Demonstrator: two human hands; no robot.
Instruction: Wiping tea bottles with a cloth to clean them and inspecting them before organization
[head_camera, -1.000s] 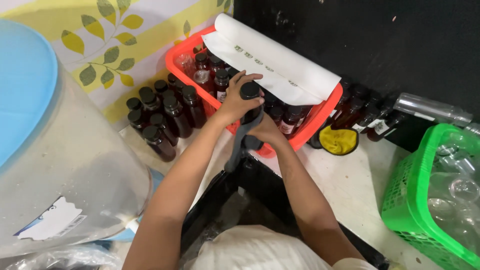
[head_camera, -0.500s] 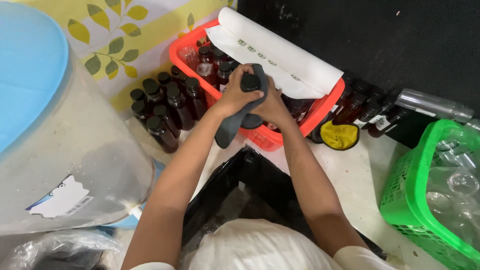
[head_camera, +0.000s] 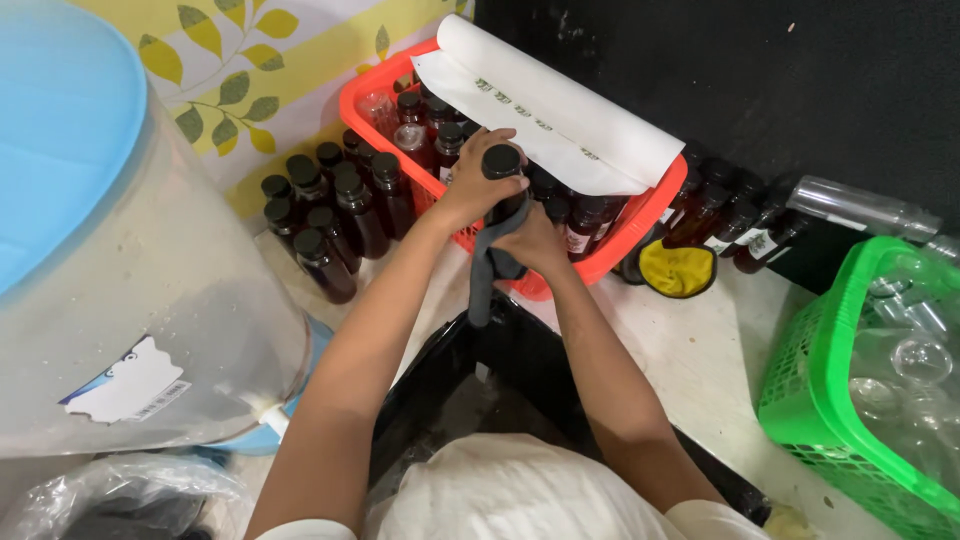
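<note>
The left hand (head_camera: 470, 185) is closed around the upper part of a dark bottle (head_camera: 503, 190), fingers wrapped just below its black cap (head_camera: 502, 160). The right hand (head_camera: 530, 245) clamps a grey cloth (head_camera: 484, 275) against the lower part of the same bottle; both grips are fully closed on it. The bottle is held upright above the near rim of the red basket (head_camera: 610, 255), between the two hands. Its body is dark brown and glossy, the cap round and matte. The cloth is soft and limp, and its free end hangs down below the hands. The red basket is perforated plastic and holds more capped dark bottles, with a white paper roll (head_camera: 560, 110) lying across its far edge. A group of like bottles (head_camera: 325, 215) stands on the surface just left of the basket; more lie to its right beside a yellow lid (head_camera: 678, 268). A green mesh basket (head_camera: 810, 390) of clear bottles stands at the right edge. A translucent tank (head_camera: 150, 300) with a blue lid occupies the left.
</note>
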